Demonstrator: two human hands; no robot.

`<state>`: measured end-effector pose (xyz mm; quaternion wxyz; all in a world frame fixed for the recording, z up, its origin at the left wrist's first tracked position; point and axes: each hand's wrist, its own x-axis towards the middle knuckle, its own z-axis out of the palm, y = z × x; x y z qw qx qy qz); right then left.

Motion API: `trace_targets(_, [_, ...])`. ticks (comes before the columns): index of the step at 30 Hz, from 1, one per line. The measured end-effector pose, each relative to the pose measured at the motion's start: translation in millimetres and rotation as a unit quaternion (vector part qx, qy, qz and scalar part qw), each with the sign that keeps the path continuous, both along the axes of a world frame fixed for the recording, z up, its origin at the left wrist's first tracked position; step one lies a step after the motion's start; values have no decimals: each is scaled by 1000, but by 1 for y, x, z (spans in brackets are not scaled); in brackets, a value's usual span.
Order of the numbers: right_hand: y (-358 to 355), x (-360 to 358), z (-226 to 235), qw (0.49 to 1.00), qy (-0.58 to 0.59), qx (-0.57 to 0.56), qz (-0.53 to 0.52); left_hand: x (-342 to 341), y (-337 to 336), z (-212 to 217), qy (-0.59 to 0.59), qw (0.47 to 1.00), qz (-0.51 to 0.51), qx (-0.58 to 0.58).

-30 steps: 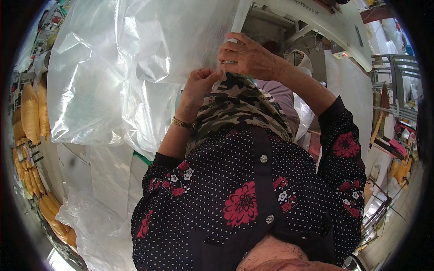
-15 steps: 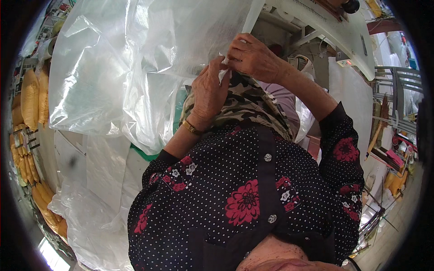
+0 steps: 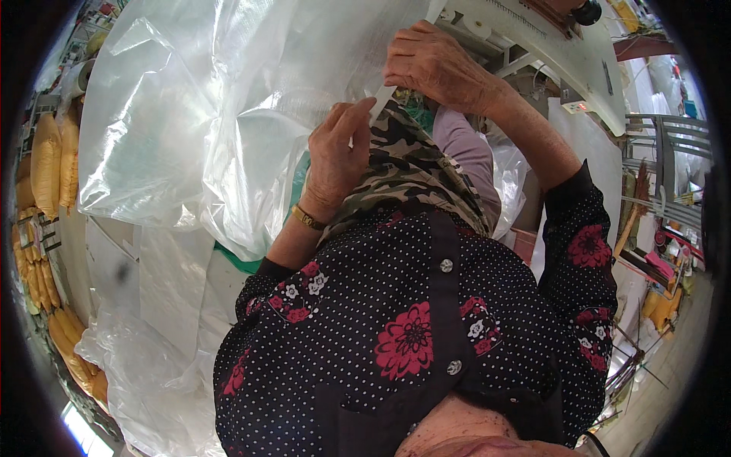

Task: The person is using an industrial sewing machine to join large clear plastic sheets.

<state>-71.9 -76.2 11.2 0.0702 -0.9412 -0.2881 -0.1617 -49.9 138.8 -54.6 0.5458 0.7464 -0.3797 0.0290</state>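
So a big sheet of clear plastic (image 3: pixel 228 122) is being held up at chest height, bunched and crinkly, filling most of the upper left of the view. The left hand (image 3: pixel 335 164) is laid against its right edge, fingers stretched upward and half open rather than clenched, with the fingertips touching a narrow white strip (image 3: pixel 381 97) that runs along that edge. A gold bracelet (image 3: pixel 307 220) is worn on that wrist. The right hand (image 3: pixel 434 65) is set just above, curled over the top of the same strip; its grip looks closed on the plastic edge, though the fingertips themselves are hidden, so how tightly can't be told. Right behind the right hand a white sewing machine (image 3: pixel 563 57) is seen, stretching to the upper right. Under both hands a camouflage-patterned cloth (image 3: pixel 411 171) is draped down toward the body, which is covered by a dark dotted blouse with red flowers (image 3: pixel 411 335). Yellow filled sacks (image 3: pixel 46 164) are stacked along the far left edge, well apart from the hands.
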Motion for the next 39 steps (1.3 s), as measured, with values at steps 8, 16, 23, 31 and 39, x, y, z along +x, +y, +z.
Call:
trace_targets(8, [4, 7, 18, 1000, -12, 7, 0, 6, -10, 13, -172, 984, 32, -19])
trace_targets(16, [-18, 18, 46, 1000, -8, -5, -6, 23, 6, 52, -228, 968, -36, 102])
trace_targets(23, [-57, 37, 57, 1000, -24, -6, 16, 36, 12, 63, -230, 956, -102, 151])
trace_targets(31, [-99, 57, 60, 998, -19, -54, -24, 39, 6, 52, -233, 957, -97, 145])
trace_targets(39, [-122, 60, 61, 962, -185, -110, -171, 35, 0, 48, -269, 939, -123, 176])
